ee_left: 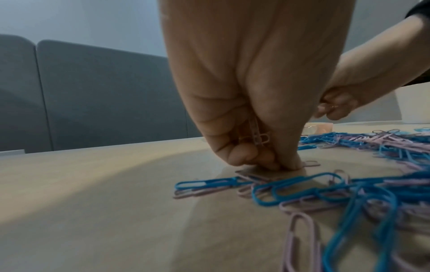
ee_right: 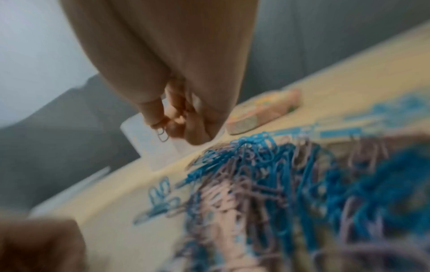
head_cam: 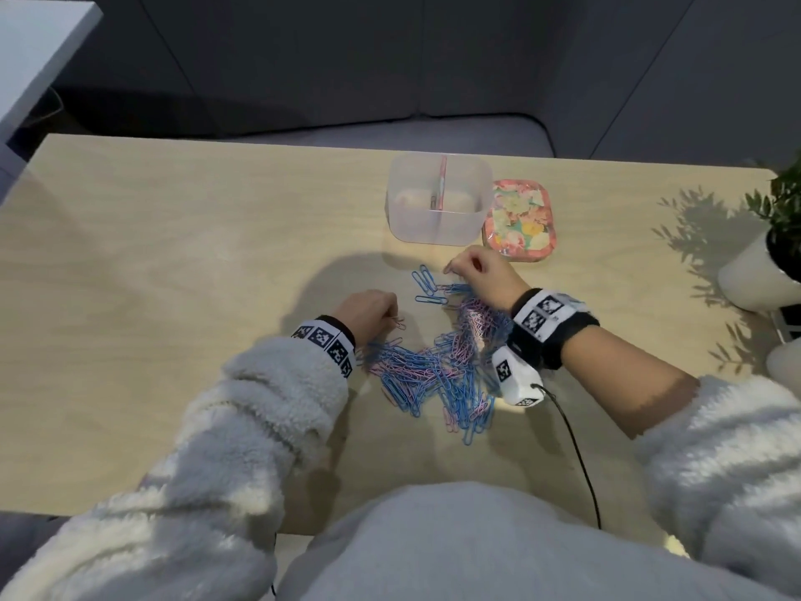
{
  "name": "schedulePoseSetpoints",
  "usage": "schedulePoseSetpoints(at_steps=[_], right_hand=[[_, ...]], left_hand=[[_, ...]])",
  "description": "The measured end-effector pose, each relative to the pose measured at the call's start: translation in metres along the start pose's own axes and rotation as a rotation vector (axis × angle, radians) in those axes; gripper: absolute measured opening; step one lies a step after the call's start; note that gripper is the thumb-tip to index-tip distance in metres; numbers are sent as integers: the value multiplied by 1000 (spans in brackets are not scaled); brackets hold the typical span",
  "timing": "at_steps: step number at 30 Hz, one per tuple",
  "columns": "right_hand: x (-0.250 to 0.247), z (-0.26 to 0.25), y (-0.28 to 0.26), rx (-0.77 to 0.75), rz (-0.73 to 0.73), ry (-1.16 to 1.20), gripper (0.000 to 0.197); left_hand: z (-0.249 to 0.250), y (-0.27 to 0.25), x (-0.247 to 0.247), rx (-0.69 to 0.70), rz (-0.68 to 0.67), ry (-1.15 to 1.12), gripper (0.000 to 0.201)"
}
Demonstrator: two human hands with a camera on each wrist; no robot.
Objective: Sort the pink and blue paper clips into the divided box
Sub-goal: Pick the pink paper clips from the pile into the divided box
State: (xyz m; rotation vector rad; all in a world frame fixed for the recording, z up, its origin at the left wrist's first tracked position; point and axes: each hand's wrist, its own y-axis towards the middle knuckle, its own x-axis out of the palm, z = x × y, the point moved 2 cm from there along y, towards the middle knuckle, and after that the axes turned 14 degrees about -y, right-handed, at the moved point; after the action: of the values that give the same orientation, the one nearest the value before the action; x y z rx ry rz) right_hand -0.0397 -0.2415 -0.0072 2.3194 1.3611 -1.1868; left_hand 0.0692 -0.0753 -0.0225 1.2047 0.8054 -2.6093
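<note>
A heap of pink and blue paper clips (head_cam: 437, 366) lies on the wooden table (head_cam: 173, 253) between my hands. My left hand (head_cam: 368, 312) holds pink clips (ee_left: 258, 138) in its curled fingers, and its fingertips (ee_left: 277, 165) pinch another pink clip on the table. My right hand (head_cam: 481, 271) is raised past the heap, pinching a pale clip (ee_right: 163, 135) between thumb and fingers. The clear divided box (head_cam: 437, 201) stands just beyond it, its middle wall pink-edged. A few blue clips (head_cam: 427, 284) lie apart near the right hand.
A flowered lid or tin (head_cam: 520, 221) lies right of the box. A potted plant (head_cam: 776, 249) in a white pot stands at the table's right edge. A black cable (head_cam: 576, 453) runs from my right wrist camera to the near edge. A grey sofa sits behind.
</note>
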Motion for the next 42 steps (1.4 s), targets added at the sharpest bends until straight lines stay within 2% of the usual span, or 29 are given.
schedulePoseSetpoints(at_steps=[2,4,6,8,10,12,14,17,19,22,25,27,29,32,34,36,38,40,42], right_hand=[[-3,2,-4,173,-67,314,22],[1,5,-9,269,-159,465,26],[7,8,-10,241,-191,319,26],[14,9,-8,141,-173,26,25],[19,6,-8,67,-176,-285,20],[22,2,-10,38,-189,-518,20],[23,-1,-10,22,-197,-626,22],[24,-3,-10,12,-255,-649,19],[23,-4,-12,-24,-281,-662,12],[15,-11,-13,-59,-243,-547,15],[-6,-25,-6,-56,-167,-317,27],[-20,-34,2,-47,-144,-176,20],[-30,-42,16,-26,-126,-66,12],[-41,-60,44,-25,-12,-22,18],[-44,-75,63,-62,72,-52,23],[-42,-89,77,-122,117,-180,14],[-37,-98,85,-153,95,-341,10],[-31,-100,88,-158,27,-460,21],[-24,-103,81,-190,35,-538,30]], left_hand=[[0,2,-1,-22,-25,-6,15],[2,3,-3,-38,-43,-14,14],[4,4,-5,-48,-73,-2,19],[7,5,-9,-41,-109,15,20],[10,9,-20,-23,-97,-4,12],[17,17,-41,-5,-8,-48,14],[30,26,-68,32,113,-124,11],[52,46,-105,72,279,-155,11],[63,61,-118,96,322,-112,10],[67,81,-123,86,340,-58,5],[64,92,-116,65,309,-2,18],[59,94,-110,69,278,15,26],[55,91,-108,85,279,-13,32],[49,73,-114,125,381,-156,35],[41,54,-116,170,485,-262,33],[29,31,-109,201,548,-317,28],[13,8,-94,169,511,-303,22],[-7,-13,-75,76,412,-263,19],[-28,-31,-57,7,351,-257,16]])
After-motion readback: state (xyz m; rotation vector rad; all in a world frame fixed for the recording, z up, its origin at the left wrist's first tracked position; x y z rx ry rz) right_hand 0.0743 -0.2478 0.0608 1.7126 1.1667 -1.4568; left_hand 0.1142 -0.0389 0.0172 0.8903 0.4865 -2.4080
